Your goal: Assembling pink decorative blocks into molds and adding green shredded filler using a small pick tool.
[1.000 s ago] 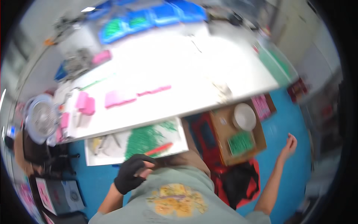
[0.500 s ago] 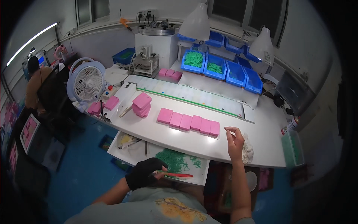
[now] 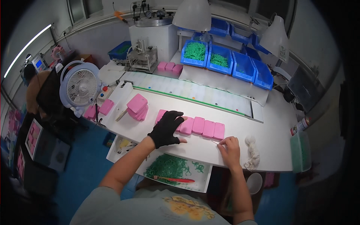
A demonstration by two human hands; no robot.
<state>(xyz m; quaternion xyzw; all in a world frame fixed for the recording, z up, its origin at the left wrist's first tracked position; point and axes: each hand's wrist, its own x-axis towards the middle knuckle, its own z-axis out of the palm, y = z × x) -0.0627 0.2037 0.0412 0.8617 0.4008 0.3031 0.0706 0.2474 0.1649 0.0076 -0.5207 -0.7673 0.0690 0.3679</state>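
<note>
A row of pink rectangular blocks (image 3: 198, 125) lies side by side on the white table. My left hand (image 3: 165, 129), in a black glove with bare fingertips, reaches over the row's left end, hiding part of it. Its fingers and thumb are spread, the thumb in front of the blocks. My bare right hand (image 3: 230, 150) is at the row's front right corner. Thumb and forefinger are pinched at the end of a thin pale stick (image 3: 214, 142). A red-handled tool (image 3: 174, 179) rests in the open drawer (image 3: 202, 184) on green scraps (image 3: 165, 168).
Stacked pink blocks (image 3: 137, 107) stand at the left. A twisted white cloth (image 3: 252, 152) lies right of my right hand. Behind are a long light panel (image 3: 187, 92), blue bins (image 3: 219, 62) with green pieces, and two white lamps (image 3: 193, 15). A fan (image 3: 80, 88) stands left.
My left hand has let go of the red-handled tool in the drawer and moved up over the blocks. My right hand has come down to the thin stick and closed its fingertips.
</note>
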